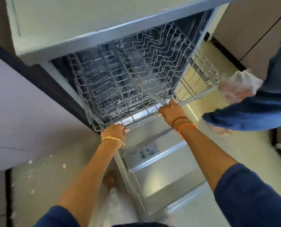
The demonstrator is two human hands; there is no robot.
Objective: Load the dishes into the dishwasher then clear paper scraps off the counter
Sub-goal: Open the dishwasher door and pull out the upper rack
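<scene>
With both hands, left grip (114,130) and right grip (170,111), clenched on the empty rack (136,71), I judge uneven pulling could jam it. It might also bump the second person (259,102) standing near its right corner

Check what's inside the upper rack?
The rack looks empty: only bare wire tines, no dishes seen. Both hands, left and right, grip its front rail. Through the wires the tub is dark; its contents are unclear.

I count one grey wire dishwasher rack (133,76), one open steel dishwasher door (166,174), and my two hands, left (114,131) and right (171,112). One gold bangle (112,139), upper left of centre. Several white paper scraps (64,165) dot the floor, lower left; too blurred to number.
</scene>
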